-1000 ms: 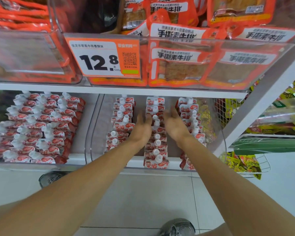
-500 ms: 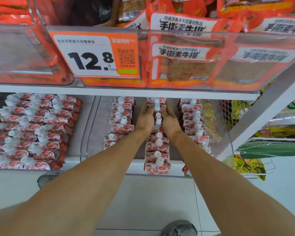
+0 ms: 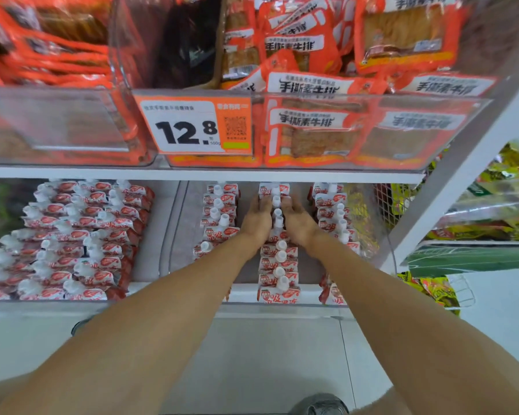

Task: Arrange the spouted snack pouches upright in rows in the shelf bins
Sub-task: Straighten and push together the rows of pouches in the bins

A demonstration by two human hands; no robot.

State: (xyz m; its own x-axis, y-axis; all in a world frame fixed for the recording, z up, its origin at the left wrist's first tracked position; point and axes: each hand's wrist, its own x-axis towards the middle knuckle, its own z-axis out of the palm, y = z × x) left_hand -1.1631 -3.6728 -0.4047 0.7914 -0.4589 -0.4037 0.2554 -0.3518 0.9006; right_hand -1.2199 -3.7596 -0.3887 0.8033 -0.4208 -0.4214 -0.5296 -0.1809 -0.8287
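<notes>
Over on the far left, the neighbouring bin (image 3: 159,235) is packed with red-and-white pouches, white caps up, in 3 crowded rows that lean a little. Moving right into the clear bin (image 3: 177,235) being worked, 3 spaced rows: the left row (image 3: 219,217) stands mostly upright but stops short of the front, with bare floor beside it. Now the action, dead centre: the left hand (image 3: 256,221) presses flat against the left side of the middle row (image 3: 277,259), fingers straight and reaching toward the back, and the right hand (image 3: 297,221) mirrors it on the other side, so the row is sandwiched between 2 palms near its rear half. Neither hand curls round a pouch; both look flat and narrow-set. These pouches look light and soft-bodied, likely squashy and slippery on the film, so squaring them by their flat sides or lifting by the stiff cap seems the safest hold. Further right, the right row (image 3: 331,217) runs along the bin wall, its front pouch tipped forward. Above, the upper shelf bins hold orange snack packets (image 3: 312,127) behind a 12.8 price tag (image 3: 192,127).
</notes>
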